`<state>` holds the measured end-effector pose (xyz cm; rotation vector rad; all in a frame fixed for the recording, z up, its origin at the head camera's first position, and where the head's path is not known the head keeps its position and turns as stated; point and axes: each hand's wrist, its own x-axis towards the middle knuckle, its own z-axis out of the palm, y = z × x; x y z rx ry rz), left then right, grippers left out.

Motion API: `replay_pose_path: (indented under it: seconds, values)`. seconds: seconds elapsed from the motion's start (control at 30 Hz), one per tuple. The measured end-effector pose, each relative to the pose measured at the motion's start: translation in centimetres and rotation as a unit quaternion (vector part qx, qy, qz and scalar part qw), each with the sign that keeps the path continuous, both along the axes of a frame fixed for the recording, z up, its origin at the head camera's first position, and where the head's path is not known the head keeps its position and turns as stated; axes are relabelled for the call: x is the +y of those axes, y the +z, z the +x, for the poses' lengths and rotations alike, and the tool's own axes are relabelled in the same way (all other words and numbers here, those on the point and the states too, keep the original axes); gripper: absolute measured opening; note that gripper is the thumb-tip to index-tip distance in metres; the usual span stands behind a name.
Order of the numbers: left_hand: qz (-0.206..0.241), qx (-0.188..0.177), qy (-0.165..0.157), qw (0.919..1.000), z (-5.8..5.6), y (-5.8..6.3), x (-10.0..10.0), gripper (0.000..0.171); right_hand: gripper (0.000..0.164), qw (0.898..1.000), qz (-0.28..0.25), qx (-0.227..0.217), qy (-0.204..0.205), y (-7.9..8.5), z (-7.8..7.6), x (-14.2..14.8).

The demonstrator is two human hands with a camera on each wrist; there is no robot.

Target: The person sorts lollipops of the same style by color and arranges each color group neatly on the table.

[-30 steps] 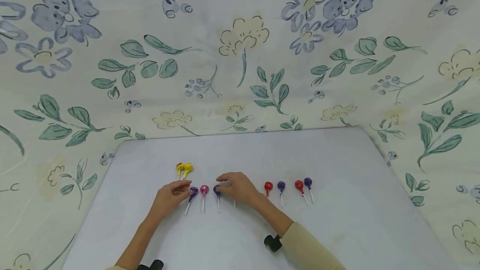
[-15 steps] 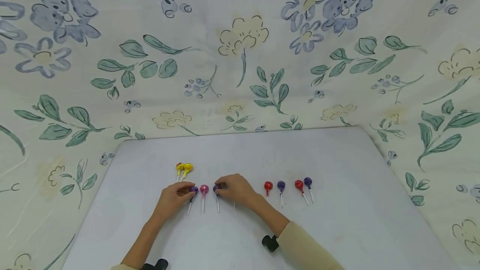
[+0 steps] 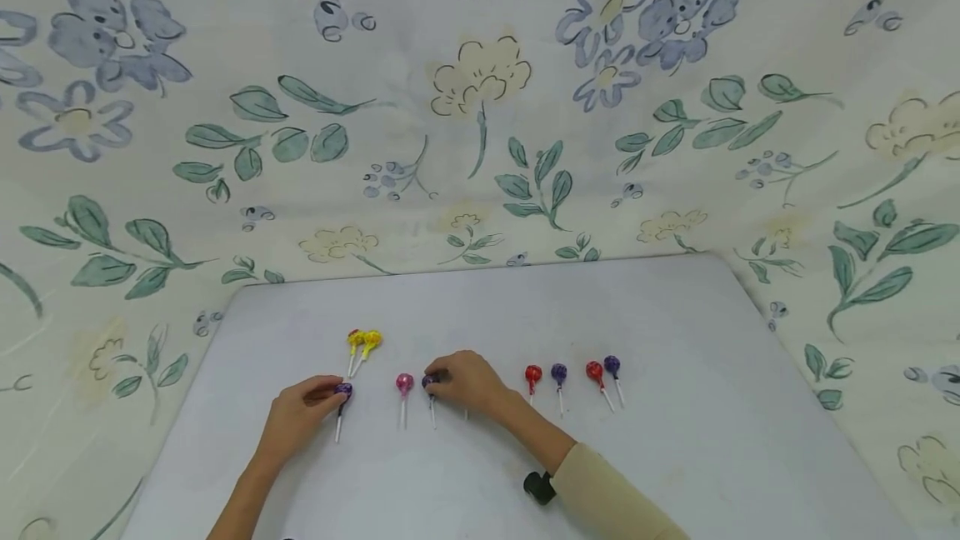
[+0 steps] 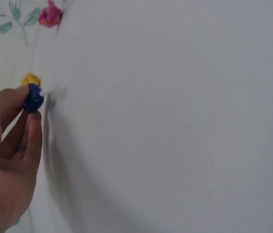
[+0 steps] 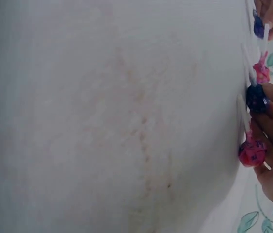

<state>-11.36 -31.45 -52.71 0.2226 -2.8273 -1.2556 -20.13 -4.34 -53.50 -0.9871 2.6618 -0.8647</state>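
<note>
Our left fingers (image 3: pixel 318 382) pinch a purple lollipop (image 3: pixel 344 391); at its three o'clock, our right fingers (image 3: pixel 450 363) pinch another purple lollipop (image 5: pixel 256 99).

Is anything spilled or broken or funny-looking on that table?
Yes, one thing: the right wrist view shows brownish specks in a wobbly trail on the white tabletop. They look odd because the surface around them is plain; maybe they're stains. I can't see any broken lollipops.

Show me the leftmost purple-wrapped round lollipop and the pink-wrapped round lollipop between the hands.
Leftmost purple-wrapped round lollipop (image 3: pixel 344 390), head view, on its candy end.
Pink-wrapped round lollipop (image 3: pixel 405 382), head view, on its candy end.
</note>
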Motion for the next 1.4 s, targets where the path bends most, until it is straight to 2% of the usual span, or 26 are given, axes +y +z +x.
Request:
replay_pose_path:
  seconds: [0.17, 0.4, 0.63, 0.77, 0.87, 0.97, 1.13, 1.4]
  values:
    - [0.001, -0.012, 0.021, 0.9997, 0.3, -0.5, -1.0, 0.03, 0.026, 1.0, -0.005, 0.003, 0.01, 0.0, 0.0, -0.2]
    - [0.011, -0.014, 0.02, 0.9996, 0.0, -1.1, -1.1, 0.033, 0.026, 1.0, 0.0, -0.008, 0.002, 0.0, 0.0, -0.1]
    - [0.014, -0.016, 0.026, 0.9995, -0.1, -1.5, -1.2, 0.033, 0.028, 1.0, -0.004, -0.023, 0.016, 0.1, -0.1, 0.2]
    - [0.021, -0.017, 0.021, 0.9994, -0.3, -1.6, -1.2, 0.034, 0.027, 1.0, -0.01, -0.007, 0.015, 0.3, -0.2, 0.2]
    - [0.028, -0.029, 0.026, 0.9988, -0.3, -1.6, -1.2, 0.037, 0.027, 0.999, -0.034, 0.01, 0.01, 0.6, -0.1, -0.1]
    - [0.032, -0.038, 0.031, 0.9983, -0.4, -1.6, -1.2, 0.037, 0.028, 0.998, -0.068, 0.012, 0.001, 1.2, 0.1, -0.8]
    - [0.032, -0.042, 0.034, 0.998, -0.3, -1.7, -1.2, 0.037, 0.026, 0.993, -0.115, -0.014, -0.018, 1.9, 1.1, -3.3]
    - [0.04, -0.041, 0.027, 0.998, -0.2, -1.6, -1.2, 0.04, 0.024, 0.992, -0.112, -0.032, -0.056, 1.8, 2.7, -7.5]
